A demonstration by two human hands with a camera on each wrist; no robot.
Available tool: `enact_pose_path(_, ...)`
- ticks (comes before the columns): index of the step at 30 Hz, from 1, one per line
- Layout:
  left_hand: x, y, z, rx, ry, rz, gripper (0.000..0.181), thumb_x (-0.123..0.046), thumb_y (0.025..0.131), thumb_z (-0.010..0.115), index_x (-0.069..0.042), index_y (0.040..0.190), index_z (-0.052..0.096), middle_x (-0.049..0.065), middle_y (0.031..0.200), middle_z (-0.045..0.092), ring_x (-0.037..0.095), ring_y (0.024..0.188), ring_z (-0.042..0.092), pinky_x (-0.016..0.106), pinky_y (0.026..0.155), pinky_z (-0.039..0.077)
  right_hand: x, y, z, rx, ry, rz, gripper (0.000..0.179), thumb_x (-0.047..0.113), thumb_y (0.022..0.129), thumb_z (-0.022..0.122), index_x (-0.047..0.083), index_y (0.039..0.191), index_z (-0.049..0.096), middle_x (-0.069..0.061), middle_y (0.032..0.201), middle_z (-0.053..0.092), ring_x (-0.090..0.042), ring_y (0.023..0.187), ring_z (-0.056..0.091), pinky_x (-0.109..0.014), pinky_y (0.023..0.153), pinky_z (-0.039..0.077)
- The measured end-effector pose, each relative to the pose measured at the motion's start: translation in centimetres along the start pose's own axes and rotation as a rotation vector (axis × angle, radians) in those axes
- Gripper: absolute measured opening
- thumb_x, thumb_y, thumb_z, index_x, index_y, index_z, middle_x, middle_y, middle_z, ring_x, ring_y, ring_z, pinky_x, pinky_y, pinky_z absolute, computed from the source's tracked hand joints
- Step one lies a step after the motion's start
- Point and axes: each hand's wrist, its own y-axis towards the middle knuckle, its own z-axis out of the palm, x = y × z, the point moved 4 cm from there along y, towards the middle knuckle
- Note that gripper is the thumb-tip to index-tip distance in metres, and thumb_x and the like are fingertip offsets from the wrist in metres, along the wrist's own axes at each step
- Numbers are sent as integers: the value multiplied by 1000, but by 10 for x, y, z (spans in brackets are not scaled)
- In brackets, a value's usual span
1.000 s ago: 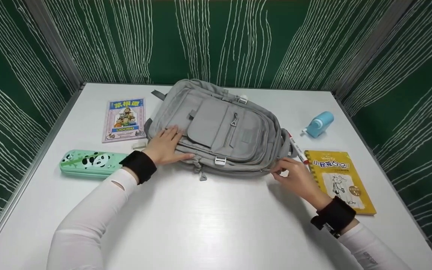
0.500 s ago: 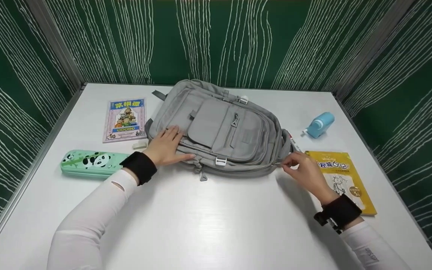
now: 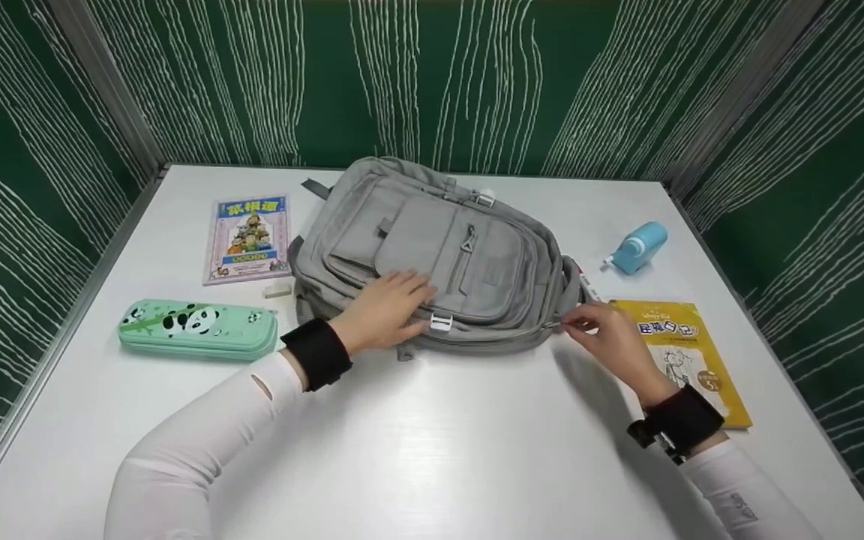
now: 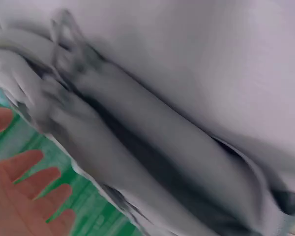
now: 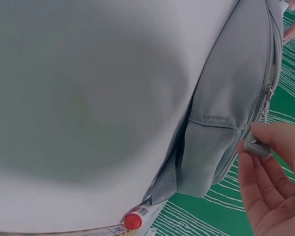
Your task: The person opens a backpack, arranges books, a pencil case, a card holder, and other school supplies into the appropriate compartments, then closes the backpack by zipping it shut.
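Observation:
A grey backpack [image 3: 432, 232] lies in the middle of the white table [image 3: 417, 457], its front pockets upward. My left hand [image 3: 383, 311] is over its near side, beside a white buckle [image 3: 441, 322], with fingers extended. In the left wrist view, that hand [image 4: 29, 191] has spread fingers and holds nothing; whether it touches the fabric I cannot tell. At the right end of the backpack, my right hand [image 3: 612, 345] pinches a grey zipper pull [image 5: 258, 147] between thumb and fingers. The metal zipper slider [image 5: 269, 92] shows just above it in the right wrist view.
Left of the backpack are a comic book [image 3: 250, 240], a small pale eraser-like block [image 3: 277, 290] and a green panda pencil case [image 3: 196, 328]. To the right lie a blue bottle [image 3: 640, 249], a red-and-white marker [image 3: 586, 285] and a yellow book [image 3: 691, 367].
My right hand has moved slightly right along the backpack's near edge with the zipper pull, then stayed there. My left hand has shifted right, from the lower left corner toward the white buckle.

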Motion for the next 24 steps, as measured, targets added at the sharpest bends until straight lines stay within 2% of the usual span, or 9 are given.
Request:
enact_pose_path(5, -42, 13, 9, -13, 92, 160, 59, -38, 98, 68, -7, 146, 54, 12, 149, 59, 32, 141, 55, 44, 121, 43, 0, -1, 0, 17, -10, 3, 14, -6, 83, 78, 1, 95, 79, -12, 93, 80, -26, 82, 75, -36, 77, 63)
enact_pose_path(7, -54, 18, 16, -16, 156, 205, 59, -36, 97, 71, -7, 145, 56, 8, 146, 62, 28, 138, 58, 39, 119, 46, 0, -1, 0, 15, -24, 5, 13, -5, 84, 78, 1, 94, 80, -12, 92, 81, -25, 83, 76, -37, 77, 64)
enact_pose_path(9, -62, 22, 22, -51, 220, 237, 53, -32, 96, 72, -8, 142, 59, 6, 142, 66, 24, 133, 62, 35, 115, 49, 0, -1, -1, 16, -31, 13, 11, -4, 85, 77, 2, 94, 80, -11, 92, 81, -22, 84, 76, -37, 79, 64)
enact_pose_path(13, -67, 25, 30, -179, 328, 259, 28, -15, 98, 67, -12, 126, 71, 1, 128, 73, 17, 119, 70, 28, 104, 56, 0, -1, 0, 34, -18, 27, 11, -3, 86, 77, 1, 95, 80, -12, 94, 81, -25, 87, 78, -37, 80, 64)
enact_pose_path(16, -68, 26, 34, -253, 362, 256, 24, -4, 97, 64, -14, 115, 74, -1, 121, 76, 15, 113, 72, 27, 100, 57, 1, -1, 0, 45, -7, 39, 12, -4, 86, 77, 0, 97, 80, -15, 95, 81, -32, 88, 78, -38, 79, 64)
enact_pose_path(20, -68, 27, 39, -288, 363, 262, 24, -3, 95, 63, -14, 112, 75, 0, 119, 77, 15, 111, 73, 27, 100, 57, 1, 0, -1, 38, -7, 43, 13, -5, 85, 76, 0, 96, 80, -17, 96, 80, -35, 87, 78, -42, 78, 64)
enact_pose_path(24, -66, 27, 42, -287, 343, 275, 23, -2, 93, 64, -15, 109, 75, -2, 112, 78, 13, 106, 74, 26, 99, 57, 2, 1, -2, 36, -13, 35, 13, -5, 86, 76, 0, 97, 79, -17, 96, 80, -35, 87, 78, -44, 79, 63)
